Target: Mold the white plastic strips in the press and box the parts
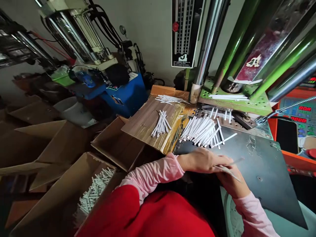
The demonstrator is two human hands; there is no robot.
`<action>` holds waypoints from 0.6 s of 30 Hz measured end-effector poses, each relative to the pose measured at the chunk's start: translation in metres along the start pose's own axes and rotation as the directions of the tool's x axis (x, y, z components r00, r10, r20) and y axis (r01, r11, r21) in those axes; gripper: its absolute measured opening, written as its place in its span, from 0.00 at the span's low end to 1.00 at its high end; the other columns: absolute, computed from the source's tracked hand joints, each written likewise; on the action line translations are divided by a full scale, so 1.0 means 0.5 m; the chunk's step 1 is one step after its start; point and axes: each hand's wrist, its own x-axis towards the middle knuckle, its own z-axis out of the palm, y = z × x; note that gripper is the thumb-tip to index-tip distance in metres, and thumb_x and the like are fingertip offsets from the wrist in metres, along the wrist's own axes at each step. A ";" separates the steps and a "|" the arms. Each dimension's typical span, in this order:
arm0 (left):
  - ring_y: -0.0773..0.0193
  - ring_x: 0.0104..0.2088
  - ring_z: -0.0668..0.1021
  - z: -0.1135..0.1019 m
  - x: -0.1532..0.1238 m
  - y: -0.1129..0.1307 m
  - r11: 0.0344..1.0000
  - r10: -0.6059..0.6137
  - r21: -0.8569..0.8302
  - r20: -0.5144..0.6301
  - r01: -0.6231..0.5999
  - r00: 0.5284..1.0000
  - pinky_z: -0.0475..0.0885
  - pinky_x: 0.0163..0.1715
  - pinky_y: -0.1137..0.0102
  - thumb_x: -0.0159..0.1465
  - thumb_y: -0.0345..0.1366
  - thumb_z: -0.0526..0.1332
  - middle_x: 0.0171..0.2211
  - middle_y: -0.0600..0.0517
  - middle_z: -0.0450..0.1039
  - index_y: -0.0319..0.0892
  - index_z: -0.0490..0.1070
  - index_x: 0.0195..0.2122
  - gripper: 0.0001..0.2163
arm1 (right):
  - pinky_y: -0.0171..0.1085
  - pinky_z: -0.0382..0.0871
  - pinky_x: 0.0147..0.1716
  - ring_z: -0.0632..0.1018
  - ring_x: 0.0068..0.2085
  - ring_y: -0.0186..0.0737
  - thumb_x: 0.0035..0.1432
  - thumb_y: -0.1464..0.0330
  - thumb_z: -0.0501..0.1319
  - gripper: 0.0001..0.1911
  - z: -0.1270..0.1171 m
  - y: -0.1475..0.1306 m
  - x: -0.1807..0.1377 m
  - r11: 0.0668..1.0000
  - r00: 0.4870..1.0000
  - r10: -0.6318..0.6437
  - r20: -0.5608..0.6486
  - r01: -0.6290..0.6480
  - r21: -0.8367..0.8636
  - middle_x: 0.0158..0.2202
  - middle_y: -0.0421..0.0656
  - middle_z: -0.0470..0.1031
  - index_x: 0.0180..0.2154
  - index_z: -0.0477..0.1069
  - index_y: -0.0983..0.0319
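Observation:
My left hand [202,160] lies over the near edge of the dark metal table [266,164], fingers curled together on thin white strips [228,170]. My right hand [233,182] sits just under it, pinching the same strips from below. A larger heap of white strips [201,131] lies on the table a little beyond my hands. A smaller bundle of strips [161,124] rests on the wooden board [145,121] to the left. Both sleeves are pink, over a red garment.
A green press machine with steel columns [209,49] stands behind the table, more strips [228,97] on its base. An orange control panel [301,121] is at right. Open cardboard boxes sit at left, one [61,204] holding several white strips. A blue machine [123,95] stands further back.

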 end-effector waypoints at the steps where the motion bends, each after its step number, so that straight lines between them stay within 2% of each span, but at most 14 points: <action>1: 0.57 0.39 0.83 0.011 0.006 0.003 0.999 -0.004 0.054 0.002 0.004 1.000 0.71 0.35 0.71 0.70 0.39 0.59 0.43 0.46 0.81 0.42 0.73 0.55 0.14 | 0.44 0.72 0.35 0.77 0.36 0.45 0.69 0.59 0.56 0.16 -0.001 0.003 -0.002 1.000 1.000 -0.007 -0.012 0.007 -0.007 0.35 0.47 0.77 0.35 0.77 0.59; 2: 0.58 0.36 0.82 0.016 0.008 0.007 0.997 -0.018 0.073 -0.020 0.020 1.000 0.72 0.34 0.70 0.70 0.38 0.58 0.39 0.46 0.81 0.41 0.74 0.52 0.13 | 0.43 0.71 0.34 0.77 0.35 0.45 0.69 0.59 0.56 0.15 -0.003 0.004 -0.002 1.000 1.000 -0.001 -0.017 0.001 -0.020 0.34 0.47 0.77 0.35 0.76 0.59; 3: 0.59 0.34 0.81 0.015 0.006 0.014 0.998 -0.041 0.052 -0.088 0.046 0.995 0.72 0.34 0.70 0.71 0.37 0.56 0.35 0.47 0.80 0.40 0.74 0.49 0.11 | 0.44 0.71 0.35 0.77 0.35 0.45 0.69 0.59 0.56 0.15 -0.006 0.003 -0.002 0.999 1.000 0.013 -0.011 -0.014 -0.035 0.34 0.47 0.77 0.36 0.77 0.59; 4: 0.61 0.33 0.81 0.006 0.002 0.023 0.998 -0.068 -0.009 -0.197 0.067 0.978 0.72 0.34 0.71 0.72 0.36 0.54 0.33 0.47 0.79 0.40 0.74 0.45 0.10 | 0.43 0.71 0.35 0.77 0.35 0.45 0.69 0.58 0.56 0.15 -0.009 0.001 0.000 0.998 0.999 0.034 0.002 -0.034 -0.047 0.35 0.47 0.77 0.37 0.77 0.59; 5: 0.63 0.32 0.80 -0.010 -0.004 0.032 0.993 -0.105 -0.091 -0.339 0.078 0.935 0.73 0.34 0.71 0.73 0.36 0.51 0.32 0.47 0.78 0.40 0.74 0.42 0.12 | 0.43 0.70 0.35 0.76 0.35 0.45 0.69 0.57 0.56 0.15 -0.012 -0.003 0.003 0.997 0.998 0.060 0.027 -0.059 -0.051 0.35 0.47 0.77 0.39 0.77 0.59; 6: 0.64 0.31 0.79 -0.033 -0.012 0.040 0.982 -0.155 -0.174 -0.487 0.079 0.860 0.72 0.35 0.72 0.74 0.36 0.48 0.33 0.47 0.78 0.40 0.74 0.40 0.15 | 0.43 0.70 0.35 0.77 0.35 0.44 0.68 0.56 0.57 0.16 -0.015 -0.007 0.006 0.995 0.995 0.086 0.053 -0.084 -0.047 0.36 0.47 0.77 0.39 0.77 0.58; 7: 0.65 0.31 0.78 -0.062 -0.019 0.044 0.967 -0.216 -0.243 -0.610 0.079 0.763 0.72 0.35 0.72 0.75 0.38 0.46 0.34 0.47 0.77 0.40 0.74 0.38 0.18 | 0.42 0.70 0.36 0.77 0.36 0.44 0.68 0.55 0.57 0.16 -0.017 -0.011 0.010 0.994 0.992 0.105 0.073 -0.103 -0.034 0.36 0.47 0.77 0.40 0.77 0.58; 8: 0.66 0.30 0.77 -0.093 -0.027 0.042 0.953 -0.276 -0.286 -0.691 0.098 0.668 0.71 0.35 0.71 0.76 0.41 0.45 0.33 0.48 0.77 0.40 0.74 0.37 0.20 | 0.42 0.70 0.36 0.77 0.36 0.44 0.68 0.54 0.57 0.17 -0.020 -0.015 0.014 0.993 0.989 0.119 0.089 -0.118 -0.016 0.36 0.46 0.77 0.40 0.78 0.58; 9: 0.66 0.29 0.76 -0.124 -0.035 0.032 0.938 -0.338 -0.314 -0.720 0.150 0.607 0.70 0.34 0.71 0.75 0.44 0.46 0.32 0.49 0.76 0.40 0.74 0.35 0.21 | 0.42 0.70 0.36 0.77 0.36 0.43 0.68 0.54 0.57 0.17 -0.022 -0.019 0.019 0.992 0.987 0.128 0.100 -0.129 0.005 0.35 0.46 0.78 0.40 0.78 0.58; 12: 0.66 0.24 0.73 -0.201 -0.066 -0.041 0.829 -0.555 -0.344 -0.609 0.442 0.566 0.67 0.30 0.71 0.73 0.46 0.51 0.21 0.53 0.70 0.40 0.74 0.28 0.22 | 0.41 0.72 0.37 0.79 0.36 0.42 0.69 0.55 0.56 0.18 -0.027 -0.028 0.031 0.976 0.978 0.186 0.099 -0.195 0.094 0.35 0.45 0.79 0.38 0.79 0.57; 15: 0.64 0.25 0.76 -0.237 -0.110 -0.139 0.614 -0.760 -0.325 -0.489 0.719 0.428 0.66 0.30 0.71 0.73 0.43 0.51 0.21 0.51 0.72 0.40 0.73 0.25 0.21 | 0.40 0.75 0.40 0.80 0.39 0.43 0.67 0.55 0.58 0.17 -0.045 -0.026 0.034 0.929 0.951 0.310 0.005 -0.304 0.211 0.37 0.45 0.80 0.36 0.78 0.58; 16: 0.62 0.28 0.77 -0.243 -0.126 -0.165 0.538 -0.802 -0.296 -0.468 0.789 0.372 0.66 0.31 0.71 0.73 0.43 0.51 0.23 0.50 0.74 0.39 0.73 0.26 0.22 | 0.40 0.75 0.41 0.80 0.40 0.43 0.66 0.55 0.59 0.17 -0.058 -0.022 0.030 0.914 0.937 0.346 -0.035 -0.329 0.236 0.38 0.45 0.80 0.36 0.78 0.59; 18: 0.58 0.35 0.80 -0.250 -0.155 -0.199 0.413 -0.844 -0.205 -0.451 0.887 0.289 0.67 0.34 0.70 0.72 0.47 0.52 0.30 0.45 0.78 0.39 0.75 0.30 0.21 | 0.40 0.76 0.42 0.81 0.41 0.45 0.65 0.55 0.60 0.16 -0.098 -0.010 0.009 0.907 0.916 0.388 -0.103 -0.360 0.217 0.40 0.45 0.81 0.37 0.78 0.59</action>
